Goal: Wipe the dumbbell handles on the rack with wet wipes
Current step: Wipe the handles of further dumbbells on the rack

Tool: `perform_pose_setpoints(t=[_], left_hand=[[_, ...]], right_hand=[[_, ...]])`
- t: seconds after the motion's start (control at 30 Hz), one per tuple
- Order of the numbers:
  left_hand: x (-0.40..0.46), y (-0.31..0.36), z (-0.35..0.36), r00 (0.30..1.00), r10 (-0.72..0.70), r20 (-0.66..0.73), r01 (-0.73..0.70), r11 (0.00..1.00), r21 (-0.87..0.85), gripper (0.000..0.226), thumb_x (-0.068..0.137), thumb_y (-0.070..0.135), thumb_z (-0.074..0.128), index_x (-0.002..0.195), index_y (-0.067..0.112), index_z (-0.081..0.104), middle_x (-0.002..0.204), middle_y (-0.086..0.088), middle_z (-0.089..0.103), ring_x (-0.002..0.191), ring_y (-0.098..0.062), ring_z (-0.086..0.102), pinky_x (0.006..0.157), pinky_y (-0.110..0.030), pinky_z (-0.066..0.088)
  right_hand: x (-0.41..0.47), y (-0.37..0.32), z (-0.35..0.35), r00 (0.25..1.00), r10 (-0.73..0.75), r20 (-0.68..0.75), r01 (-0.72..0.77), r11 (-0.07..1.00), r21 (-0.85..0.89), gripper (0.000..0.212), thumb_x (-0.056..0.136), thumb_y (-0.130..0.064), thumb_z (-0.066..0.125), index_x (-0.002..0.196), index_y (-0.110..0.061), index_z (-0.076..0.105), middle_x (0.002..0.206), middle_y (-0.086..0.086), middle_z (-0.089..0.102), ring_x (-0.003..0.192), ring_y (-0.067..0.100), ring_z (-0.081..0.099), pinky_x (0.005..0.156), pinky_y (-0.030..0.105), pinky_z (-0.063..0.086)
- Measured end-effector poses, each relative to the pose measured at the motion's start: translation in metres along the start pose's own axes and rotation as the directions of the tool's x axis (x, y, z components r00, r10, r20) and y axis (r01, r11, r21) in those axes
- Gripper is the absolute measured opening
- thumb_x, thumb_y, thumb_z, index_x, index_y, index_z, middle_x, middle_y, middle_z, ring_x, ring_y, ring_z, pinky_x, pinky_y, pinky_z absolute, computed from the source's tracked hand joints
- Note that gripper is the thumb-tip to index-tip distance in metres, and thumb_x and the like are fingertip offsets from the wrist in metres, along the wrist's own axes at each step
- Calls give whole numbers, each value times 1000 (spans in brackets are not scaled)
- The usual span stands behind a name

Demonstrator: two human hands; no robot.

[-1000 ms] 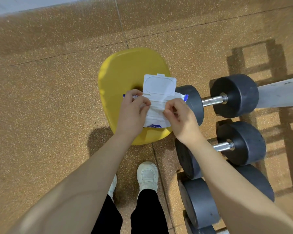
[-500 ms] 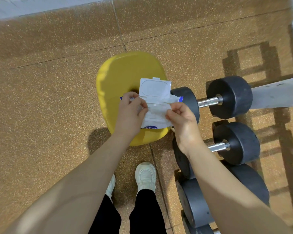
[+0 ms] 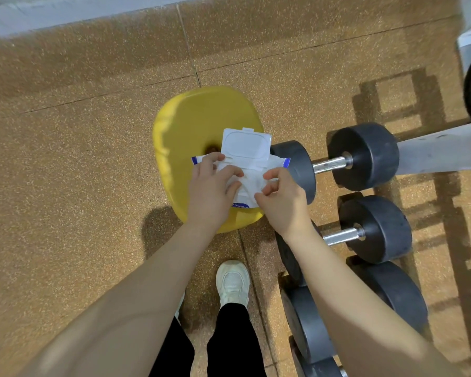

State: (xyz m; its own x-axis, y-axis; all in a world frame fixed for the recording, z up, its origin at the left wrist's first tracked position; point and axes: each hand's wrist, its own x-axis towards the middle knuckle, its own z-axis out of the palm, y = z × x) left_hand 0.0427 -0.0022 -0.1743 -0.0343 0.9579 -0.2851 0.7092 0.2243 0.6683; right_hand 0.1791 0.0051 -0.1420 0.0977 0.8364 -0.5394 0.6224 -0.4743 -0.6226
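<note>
Wet-wipe pack (image 3: 252,170) lies on the yellow stool (image 3: 201,118), lid (image 3: 245,144) flipped open toward the stool's far edge. Left hand (image 3: 211,191) grips the pack's left side, fingers curled over its top. Right hand (image 3: 282,197) pinches a wipe (image 3: 252,183) at the pack's opening, between thumb and forefinger. Dumbbells (image 3: 362,156) on rack, right of stool.

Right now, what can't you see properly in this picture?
Head view only:
- Wet wipe pack: its opening is hidden under both hands, left and right.
- Blue label print: too small.
- Lower dumbbell handles: covered by the right forearm.
- Rack: cut off at right edge.
</note>
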Motion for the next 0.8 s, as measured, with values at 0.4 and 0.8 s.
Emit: perform_pose_setpoints(t=[0.4, 0.8], left_hand=[[7, 5, -3, 1000, 6, -8, -5, 996, 91, 10, 88, 14, 59, 93, 8, 65, 122, -12, 51, 104, -34, 45, 82, -35, 35], [6, 18, -7, 998, -33, 58, 48, 959, -280, 29, 69, 41, 36, 80, 17, 48, 108, 6, 46, 110, -14, 45, 92, -34, 32]], right_hand=[[-15, -8, -15, 989, 146, -2, -84, 584, 807, 35, 85, 18, 44, 68, -12, 39, 69, 1, 46, 59, 7, 44, 58, 18, 39], [-10, 8, 2, 917, -387, -97, 384, 922, -49, 39, 80, -11, 63, 119, -12, 61, 138, 9, 41, 122, 15, 45, 94, 15, 36]])
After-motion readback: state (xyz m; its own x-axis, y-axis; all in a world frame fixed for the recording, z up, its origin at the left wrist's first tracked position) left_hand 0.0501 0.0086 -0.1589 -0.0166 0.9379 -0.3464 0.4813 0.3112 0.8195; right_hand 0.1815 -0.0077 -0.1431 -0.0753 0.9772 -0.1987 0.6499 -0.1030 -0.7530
